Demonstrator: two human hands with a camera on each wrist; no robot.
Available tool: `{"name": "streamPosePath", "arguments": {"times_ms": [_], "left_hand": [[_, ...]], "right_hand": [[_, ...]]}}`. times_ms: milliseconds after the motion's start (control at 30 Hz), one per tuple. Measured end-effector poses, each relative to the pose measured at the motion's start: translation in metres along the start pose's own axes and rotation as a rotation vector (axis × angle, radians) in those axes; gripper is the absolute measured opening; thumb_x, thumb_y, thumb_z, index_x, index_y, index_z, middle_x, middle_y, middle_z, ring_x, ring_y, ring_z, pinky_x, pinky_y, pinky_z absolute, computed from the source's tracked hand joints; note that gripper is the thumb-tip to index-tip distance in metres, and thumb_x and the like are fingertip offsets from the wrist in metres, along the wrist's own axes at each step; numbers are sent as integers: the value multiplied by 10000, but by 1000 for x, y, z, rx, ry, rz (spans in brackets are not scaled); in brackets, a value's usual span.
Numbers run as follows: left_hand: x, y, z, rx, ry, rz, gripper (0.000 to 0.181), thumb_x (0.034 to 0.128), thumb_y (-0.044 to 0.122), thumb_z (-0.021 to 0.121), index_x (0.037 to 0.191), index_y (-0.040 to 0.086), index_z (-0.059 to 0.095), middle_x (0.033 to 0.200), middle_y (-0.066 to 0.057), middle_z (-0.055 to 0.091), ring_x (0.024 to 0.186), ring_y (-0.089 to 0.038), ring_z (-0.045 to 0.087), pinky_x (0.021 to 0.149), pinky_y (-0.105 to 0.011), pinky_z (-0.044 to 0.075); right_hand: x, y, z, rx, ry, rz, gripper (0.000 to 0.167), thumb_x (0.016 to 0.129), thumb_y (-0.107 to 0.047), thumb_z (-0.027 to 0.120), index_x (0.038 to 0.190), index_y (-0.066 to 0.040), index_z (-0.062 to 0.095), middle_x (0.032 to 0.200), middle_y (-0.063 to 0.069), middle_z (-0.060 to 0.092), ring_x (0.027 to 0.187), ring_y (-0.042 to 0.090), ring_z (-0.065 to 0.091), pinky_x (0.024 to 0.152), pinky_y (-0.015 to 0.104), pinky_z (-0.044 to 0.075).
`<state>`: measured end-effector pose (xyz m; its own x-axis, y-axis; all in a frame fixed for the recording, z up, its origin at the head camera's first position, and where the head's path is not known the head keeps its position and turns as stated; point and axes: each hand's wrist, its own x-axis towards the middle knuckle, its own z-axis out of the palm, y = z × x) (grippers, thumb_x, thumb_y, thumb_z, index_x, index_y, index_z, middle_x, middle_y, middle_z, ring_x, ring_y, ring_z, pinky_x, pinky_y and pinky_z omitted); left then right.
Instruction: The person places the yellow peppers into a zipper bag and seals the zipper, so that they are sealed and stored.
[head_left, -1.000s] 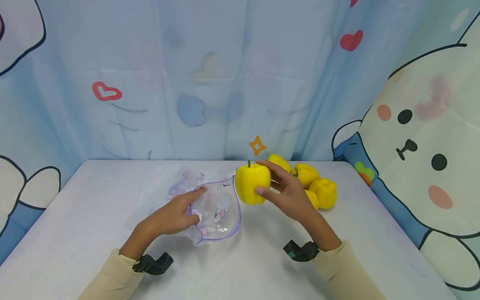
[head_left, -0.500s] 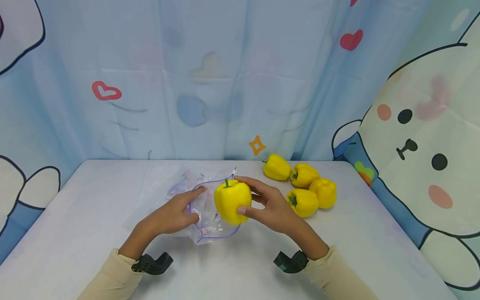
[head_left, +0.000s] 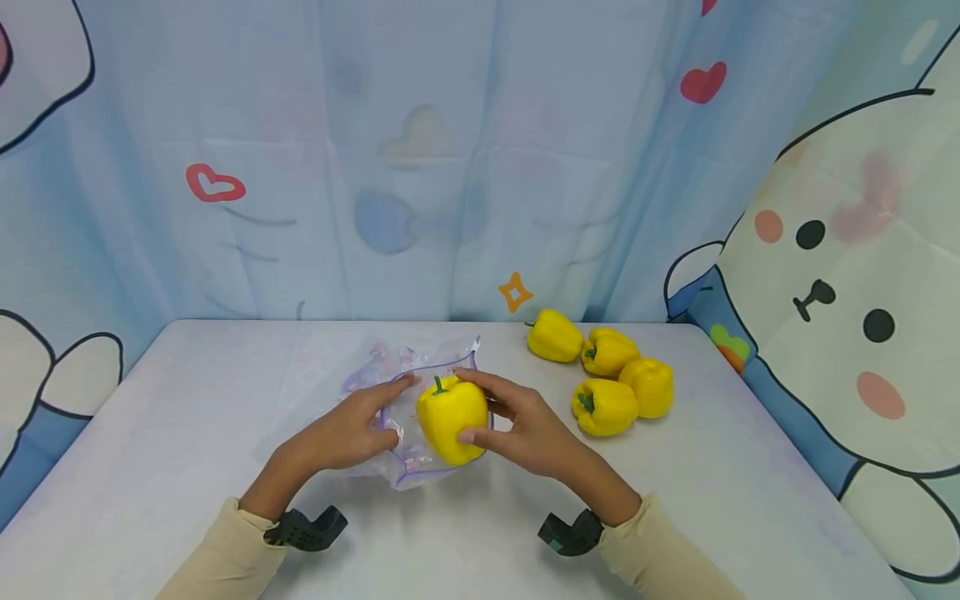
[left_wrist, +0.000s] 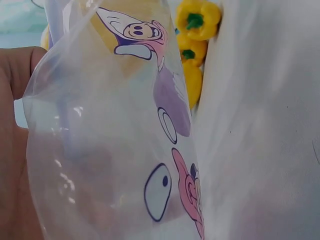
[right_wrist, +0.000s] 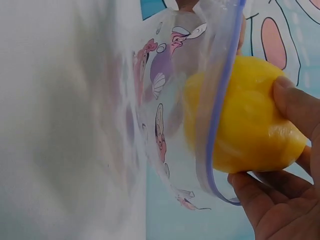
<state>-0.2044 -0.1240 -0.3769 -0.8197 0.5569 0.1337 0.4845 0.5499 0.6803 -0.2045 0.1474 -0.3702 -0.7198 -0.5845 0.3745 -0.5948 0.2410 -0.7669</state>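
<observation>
A yellow bell pepper (head_left: 452, 418) with a green stem is gripped by my right hand (head_left: 517, 425), thumb on the near side and fingers behind. In the right wrist view its front part sits within the purple-rimmed mouth of a clear zip bag (right_wrist: 167, 65); the back part is outside. My left hand (head_left: 352, 425) holds the bag's mouth apart, thumb and index finger spread over its rim. Cartoon figures in pink and purple are printed on the plastic. From the left wrist, the bag (left_wrist: 110, 190) covers much of that hand, and yellow shows through it.
Several more yellow bell peppers (head_left: 606, 407) lie clustered on the white table (head_left: 720, 467) to the right of my right hand. A blue patterned curtain (head_left: 300, 233) hangs behind the table's back edge.
My right hand has carried the pepper left and down, from beside the bag's rim into its mouth. The left hand has kept its place on the bag.
</observation>
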Motion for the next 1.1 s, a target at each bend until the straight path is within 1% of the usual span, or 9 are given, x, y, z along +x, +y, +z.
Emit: {"name": "streamPosePath", "arguments": {"times_ms": [33, 167, 267, 367, 467, 600, 733, 967, 1100], "left_hand": [[0, 0, 0, -3, 2, 6, 715, 807, 145, 537, 1488, 12, 361, 1519, -111, 372, 1356, -289, 385, 1086, -492, 323], [0, -2, -1, -8, 16, 23, 709, 805, 140, 530, 1485, 17, 371, 1510, -112, 389, 1353, -303, 387, 1077, -508, 331], [0, -3, -1, -21, 28, 42, 701, 804, 136, 519, 1480, 15, 380, 1496, -130, 405, 1291, -306, 442, 1052, -512, 369], [0, -5, -1, -43, 28, 63, 693, 806, 128, 507, 1476, 6, 381, 1479, -152, 421, 1190, -302, 498, 1012, -504, 419], [0, -6, 0, -50, 24, 60, 694, 806, 133, 507, 1477, 11, 382, 1473, -150, 428, 1131, -280, 514, 991, -487, 444], [0, -5, 0, -38, 33, 61, 692, 800, 133, 514, 1471, 15, 392, 1463, -147, 440, 1095, -257, 519, 975, -472, 460], [0, -4, 0, -26, 60, 76, 689, 795, 118, 518, 1465, 12, 398, 1449, -146, 453, 1081, -251, 521, 967, -468, 463], [1, -3, -1, -27, 91, 84, 678, 800, 94, 518, 1455, -23, 390, 1454, -161, 445, 1160, -284, 494, 1003, -512, 421], [0, -1, -4, -19, 97, 93, 676, 805, 90, 514, 1458, -28, 384, 1454, -170, 441, 1145, -290, 503, 992, -505, 432]], "right_hand": [[0, 0, 0, -8, 8, 5, 657, 843, -139, 753, 1434, -86, 469, 1424, 40, 501, 1213, 201, 545, 955, 313, 469], [0, 2, -1, -23, 20, 30, 654, 847, -140, 750, 1432, -78, 466, 1429, 64, 495, 1229, 218, 536, 966, 313, 457], [0, 3, -1, -33, 14, 60, 651, 854, -145, 744, 1436, -78, 459, 1431, 75, 490, 1247, 218, 521, 987, 319, 438], [1, 3, -1, -41, 1, 91, 660, 867, -160, 732, 1448, -55, 436, 1447, 95, 470, 1275, 218, 495, 1011, 332, 417], [1, 4, 0, -55, -8, 107, 675, 882, -182, 717, 1462, -33, 405, 1472, 112, 439, 1303, 222, 466, 1024, 343, 402], [1, 4, 1, -65, -12, 101, 684, 901, -193, 695, 1487, -56, 370, 1490, 120, 414, 1322, 218, 443, 1028, 348, 395], [0, 4, 2, -71, -12, 85, 696, 917, -191, 678, 1511, -85, 330, 1505, 110, 392, 1343, 212, 415, 1038, 352, 382], [0, 5, 2, -91, -22, 67, 717, 922, -192, 671, 1526, -94, 296, 1543, 31, 334, 1385, 194, 352, 1063, 333, 352], [0, 4, 2, -99, -26, 65, 693, 924, -182, 668, 1516, -91, 320, 1538, 40, 345, 1384, 197, 354, 1058, 330, 358]]}}
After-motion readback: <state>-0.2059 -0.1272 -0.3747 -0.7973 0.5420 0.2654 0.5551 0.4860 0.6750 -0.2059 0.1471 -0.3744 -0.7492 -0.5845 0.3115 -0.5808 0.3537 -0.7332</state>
